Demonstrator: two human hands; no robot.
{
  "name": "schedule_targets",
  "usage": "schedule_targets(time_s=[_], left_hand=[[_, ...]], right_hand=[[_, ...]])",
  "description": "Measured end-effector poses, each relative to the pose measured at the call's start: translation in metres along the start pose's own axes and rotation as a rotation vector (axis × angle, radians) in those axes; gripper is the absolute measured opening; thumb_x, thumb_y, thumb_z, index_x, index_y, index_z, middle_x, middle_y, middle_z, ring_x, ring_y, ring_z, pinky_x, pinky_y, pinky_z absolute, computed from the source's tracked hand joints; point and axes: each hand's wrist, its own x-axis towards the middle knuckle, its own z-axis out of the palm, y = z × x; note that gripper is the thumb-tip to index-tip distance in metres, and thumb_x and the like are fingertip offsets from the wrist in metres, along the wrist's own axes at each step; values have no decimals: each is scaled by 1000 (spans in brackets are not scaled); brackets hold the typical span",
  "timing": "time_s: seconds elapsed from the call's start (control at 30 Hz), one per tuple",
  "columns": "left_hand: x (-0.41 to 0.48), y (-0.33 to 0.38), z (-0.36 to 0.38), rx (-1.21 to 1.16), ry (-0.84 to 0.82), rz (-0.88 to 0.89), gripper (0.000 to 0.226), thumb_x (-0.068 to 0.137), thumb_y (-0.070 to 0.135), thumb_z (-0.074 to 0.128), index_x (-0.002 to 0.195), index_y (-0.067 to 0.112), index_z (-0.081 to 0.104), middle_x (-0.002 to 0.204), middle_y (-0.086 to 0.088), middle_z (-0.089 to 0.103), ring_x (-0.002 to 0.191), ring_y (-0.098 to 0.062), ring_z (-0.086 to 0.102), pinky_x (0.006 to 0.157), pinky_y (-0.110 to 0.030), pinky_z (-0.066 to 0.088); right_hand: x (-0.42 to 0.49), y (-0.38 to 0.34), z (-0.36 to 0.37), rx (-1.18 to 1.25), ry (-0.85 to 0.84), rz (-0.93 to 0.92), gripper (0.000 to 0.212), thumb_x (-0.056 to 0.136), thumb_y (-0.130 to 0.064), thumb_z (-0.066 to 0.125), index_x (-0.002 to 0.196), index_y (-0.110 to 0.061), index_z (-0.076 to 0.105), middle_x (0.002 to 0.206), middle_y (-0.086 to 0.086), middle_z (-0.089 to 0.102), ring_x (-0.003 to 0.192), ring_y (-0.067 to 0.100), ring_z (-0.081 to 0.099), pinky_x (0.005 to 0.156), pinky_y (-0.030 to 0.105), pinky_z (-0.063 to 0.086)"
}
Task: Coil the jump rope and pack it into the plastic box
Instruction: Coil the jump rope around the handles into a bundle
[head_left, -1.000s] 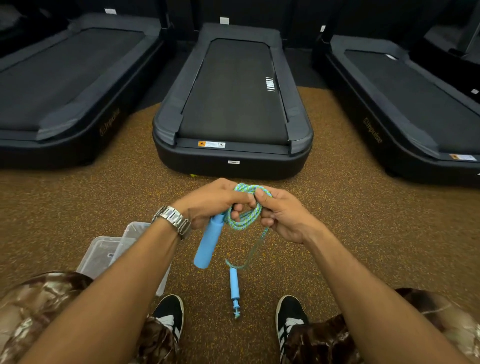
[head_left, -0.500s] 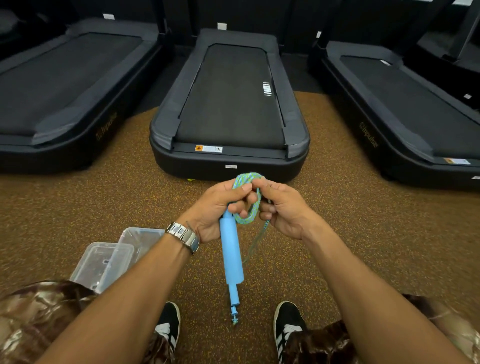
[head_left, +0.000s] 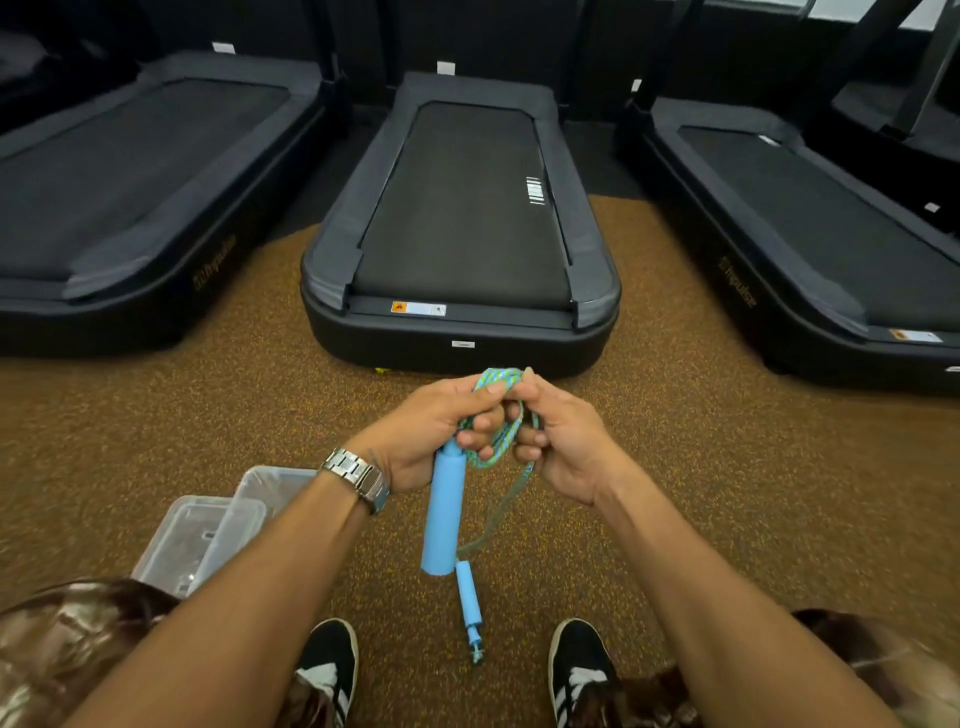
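Note:
The jump rope's blue-green braided cord is wound in small loops between my two hands, held above the floor. My left hand grips the loops, and one light blue foam handle hangs straight down from it. My right hand pinches the loops from the right side. A loose strand drops from the coil to the second blue handle, which dangles lower, between my shoes. The clear plastic box lies on the floor at the lower left, partly hidden by my left forearm.
Three black treadmills stand ahead; the middle treadmill is just beyond my hands. A clear lid leans against the box. My black shoes and patterned trouser knees fill the bottom edge. Brown speckled carpet covers the floor.
The thick blue handle has swung from a leftward tilt to hanging straight down. The coil has tightened between my hands, and the dangling strand has shortened.

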Motion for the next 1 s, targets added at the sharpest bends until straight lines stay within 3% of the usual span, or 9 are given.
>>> schedule_targets(time_s=[0.1, 0.3, 0.43, 0.63, 0.73, 0.8, 0.87, 1.0], left_hand=[[0, -3, 1, -61, 46, 22, 22, 101, 19, 48, 115, 9, 62, 65, 2, 45, 46, -4, 36, 55, -21, 42], [1, 5, 1, 72, 87, 66, 24, 100, 14, 50, 120, 5, 60, 70, -2, 56, 49, -8, 45, 52, -21, 45], [2, 8, 0, -54, 133, 132, 33, 100, 12, 48, 130, -2, 54, 67, -2, 53, 49, -8, 45, 55, -22, 46], [6, 12, 7, -254, 156, 192, 31, 101, 17, 47, 127, 4, 59, 61, 3, 45, 49, -8, 43, 61, -25, 50], [8, 11, 3, -303, 232, 218, 34, 101, 17, 48, 132, 4, 56, 61, 2, 49, 52, -11, 53, 64, -26, 53], [8, 9, -3, -260, 277, 202, 34, 101, 17, 48, 133, 8, 55, 64, 0, 53, 63, -17, 65, 67, -30, 56], [6, 7, -8, -173, 311, 162, 31, 102, 17, 47, 132, 13, 55, 68, 0, 57, 77, -22, 72, 72, -36, 58], [4, 6, -13, -104, 344, 141, 30, 103, 11, 44, 132, 10, 52, 69, -2, 59, 88, -28, 72, 97, -46, 52]], right_hand=[[3, 2, -1, -61, 18, 8, 21, 105, -19, 44, 110, -13, 63, 70, 0, 53, 41, 2, 32, 39, 16, 29], [7, 5, -3, -206, 89, -80, 21, 104, -22, 49, 108, -19, 69, 73, -4, 63, 50, 4, 40, 48, 21, 38], [7, 10, -8, -408, 119, -57, 25, 105, -26, 45, 97, -20, 68, 79, -1, 61, 55, 6, 43, 54, 22, 38], [0, 28, -8, -600, 3, 60, 32, 105, -32, 46, 85, -30, 70, 67, -3, 53, 55, 8, 46, 57, 25, 40], [-5, 29, -4, -730, -85, 79, 35, 104, -36, 48, 78, -37, 71, 68, -3, 53, 57, 10, 47, 56, 26, 39], [-9, 22, -1, -804, -128, 65, 33, 102, -37, 51, 76, -36, 71, 67, -4, 52, 58, 10, 45, 57, 28, 38], [-12, 13, 2, -853, -145, 45, 27, 100, -40, 54, 86, -33, 76, 67, -4, 51, 60, 11, 43, 56, 25, 36], [-14, 5, 3, -885, -174, 29, 24, 97, -41, 59, 99, -27, 79, 71, 2, 50, 69, 21, 42, 57, 26, 35]])
